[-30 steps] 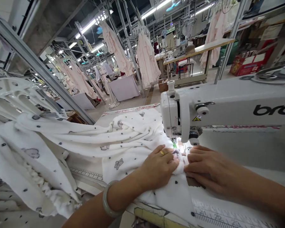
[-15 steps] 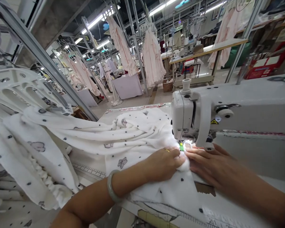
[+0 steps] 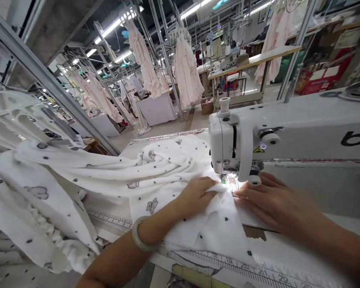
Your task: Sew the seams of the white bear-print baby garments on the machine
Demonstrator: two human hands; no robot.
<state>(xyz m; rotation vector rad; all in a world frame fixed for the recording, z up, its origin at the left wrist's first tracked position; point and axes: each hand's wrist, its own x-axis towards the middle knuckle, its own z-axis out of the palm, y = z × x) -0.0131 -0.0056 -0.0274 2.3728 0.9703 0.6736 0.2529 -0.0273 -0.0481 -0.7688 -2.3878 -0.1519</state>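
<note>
White fleecy fabric [image 3: 180, 160] printed with grey bears and dark dots spreads across the sewing machine [image 3: 228, 140] bed, its edge by the lit presser foot [image 3: 223, 179]. My left hand [image 3: 196, 196], a pale bangle on its wrist, is closed on a fold of this fabric just left of the foot. To the right of the foot lies my right hand [image 3: 267, 200], fingers stretched out and tips by the fabric edge. It is slightly blurred, and some of its fingers pass behind the machine head. A small green piece shows at the needle.
A white multi-slot hanger [image 3: 15, 108] holds more of the printed fabric at the left. Ruler tape [image 3: 228, 262] runs along the table's front edge. A metal post [image 3: 48, 76] slants up at the left. Pink garments [image 3: 187, 72] hang farther back.
My left hand has drawn slightly back from the foot, lifting a fabric fold there. My right fingers have shifted off the fabric's edge a little. The whole view has moved slightly.
</note>
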